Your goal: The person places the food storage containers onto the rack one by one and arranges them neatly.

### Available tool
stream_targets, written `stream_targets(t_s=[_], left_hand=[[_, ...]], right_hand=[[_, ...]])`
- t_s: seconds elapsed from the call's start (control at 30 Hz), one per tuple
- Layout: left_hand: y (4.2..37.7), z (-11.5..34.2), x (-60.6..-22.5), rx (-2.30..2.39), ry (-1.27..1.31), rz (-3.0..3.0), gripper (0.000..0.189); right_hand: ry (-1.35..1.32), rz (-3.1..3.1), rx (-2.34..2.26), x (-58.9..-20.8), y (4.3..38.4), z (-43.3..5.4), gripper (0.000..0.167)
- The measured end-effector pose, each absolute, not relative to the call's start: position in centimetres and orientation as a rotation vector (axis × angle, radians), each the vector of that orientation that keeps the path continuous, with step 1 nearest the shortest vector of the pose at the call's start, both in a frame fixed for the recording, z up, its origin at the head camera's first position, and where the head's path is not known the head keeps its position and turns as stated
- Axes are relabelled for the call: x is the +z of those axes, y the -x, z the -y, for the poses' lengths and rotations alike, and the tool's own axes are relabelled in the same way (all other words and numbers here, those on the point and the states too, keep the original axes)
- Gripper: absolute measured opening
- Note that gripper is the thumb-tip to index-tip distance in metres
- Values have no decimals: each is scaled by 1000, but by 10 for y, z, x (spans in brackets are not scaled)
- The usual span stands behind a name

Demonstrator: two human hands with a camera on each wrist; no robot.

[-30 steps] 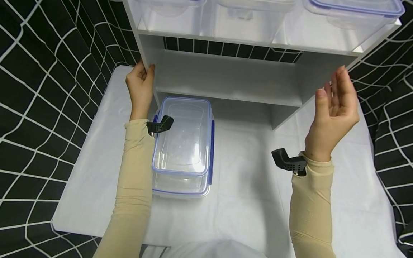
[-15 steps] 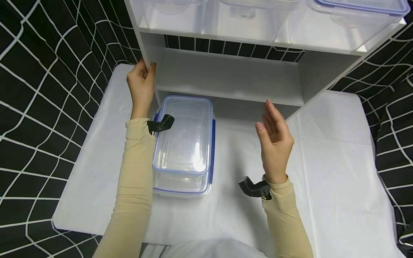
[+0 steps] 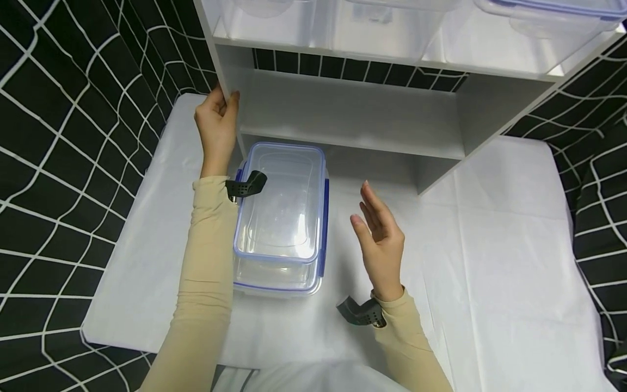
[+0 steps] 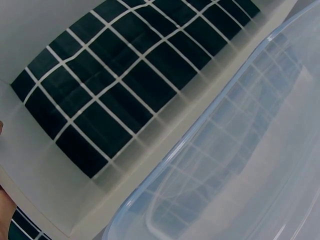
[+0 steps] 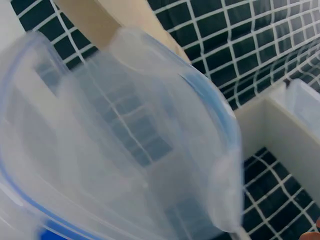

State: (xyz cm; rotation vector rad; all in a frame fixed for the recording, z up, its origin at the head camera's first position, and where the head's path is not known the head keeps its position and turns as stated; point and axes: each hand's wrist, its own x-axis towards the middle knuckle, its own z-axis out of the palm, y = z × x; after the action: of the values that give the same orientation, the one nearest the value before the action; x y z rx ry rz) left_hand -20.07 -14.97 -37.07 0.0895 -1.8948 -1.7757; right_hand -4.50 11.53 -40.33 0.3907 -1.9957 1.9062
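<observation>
In the head view my left hand [image 3: 215, 133] grips the front edge of the shelf unit's left side panel [image 3: 237, 68], thumb on the inner side, other fingers partly hidden behind it. My right hand [image 3: 382, 245] hovers with fingers extended, holding nothing, to the right of two stacked food storage containers. The upper container [image 3: 279, 201] is clear with a pale blue rim. Beneath it, a larger clear container [image 3: 274, 275] shows a blue clip [image 3: 324, 228] along its right side. In the right wrist view, the upper container [image 5: 125, 150] looks blurred and fills much of the frame.
A white shelf unit [image 3: 352, 109] spans the back, its middle shelf low. Several clear containers [image 3: 382, 27] stand on its top shelf. White cloth covers the table [image 3: 509, 261]. Black fabric with white grid lines [image 3: 63, 163] hangs at both sides.
My right hand has come away from the shelf unit's right side panel and moved left and towards me, nearer the stacked containers. The left hand keeps its grip on the left panel.
</observation>
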Motion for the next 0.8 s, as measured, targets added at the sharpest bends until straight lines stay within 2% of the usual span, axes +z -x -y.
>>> stream_targets(t_s=[0.57, 0.8], left_hand=[[178, 138, -344, -1763, -87, 1904, 27], [178, 138, -343, -1749, -80, 1911, 27]], right_hand=[[-607, 2151, 1862, -433, 18, -88, 57], [-590, 2303, 1813, -440, 5, -75, 80]])
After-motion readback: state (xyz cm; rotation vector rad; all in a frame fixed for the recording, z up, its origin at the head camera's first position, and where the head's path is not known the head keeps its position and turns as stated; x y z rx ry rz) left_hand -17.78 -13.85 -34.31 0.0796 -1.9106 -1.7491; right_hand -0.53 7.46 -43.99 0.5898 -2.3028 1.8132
